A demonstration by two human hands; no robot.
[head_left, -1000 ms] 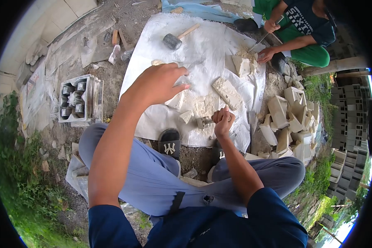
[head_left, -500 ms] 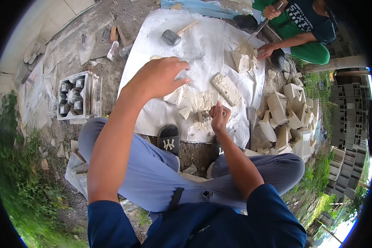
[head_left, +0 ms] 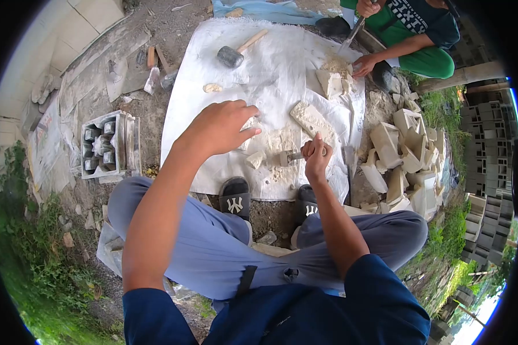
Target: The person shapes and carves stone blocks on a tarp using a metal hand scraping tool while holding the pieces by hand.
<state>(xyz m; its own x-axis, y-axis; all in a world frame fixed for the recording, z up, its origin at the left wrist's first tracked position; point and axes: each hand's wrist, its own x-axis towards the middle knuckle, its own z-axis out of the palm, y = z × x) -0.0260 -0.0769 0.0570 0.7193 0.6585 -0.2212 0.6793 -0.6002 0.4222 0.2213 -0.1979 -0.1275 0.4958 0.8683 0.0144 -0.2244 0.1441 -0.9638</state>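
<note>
My left hand [head_left: 224,127] is palm down over the white sheet [head_left: 190,123], thumb and fingers apart, beside a pale broken block piece [head_left: 251,125] partly hidden by its fingers. Whether it touches the piece is unclear. My right hand [head_left: 316,155] is closed round the handle of a small metal-headed tool [head_left: 288,157]. The tool's head is low over pale rubble, near a small chunk [head_left: 255,160]. Just above my right hand lies an oblong pale slab [head_left: 311,119].
A mallet [head_left: 231,56] lies farther up the sheet. At left stands a metal mould [head_left: 103,144]. Broken pale blocks [head_left: 408,155] are heaped at right. At upper right a co-worker [head_left: 417,34] holds a long tool [head_left: 352,35] over another pale piece [head_left: 330,83].
My left hand has come down nearer the block piece. My right hand and its tool have shifted slightly right. The co-worker's upper hand has risen with the long tool. The view has shifted slightly.
</note>
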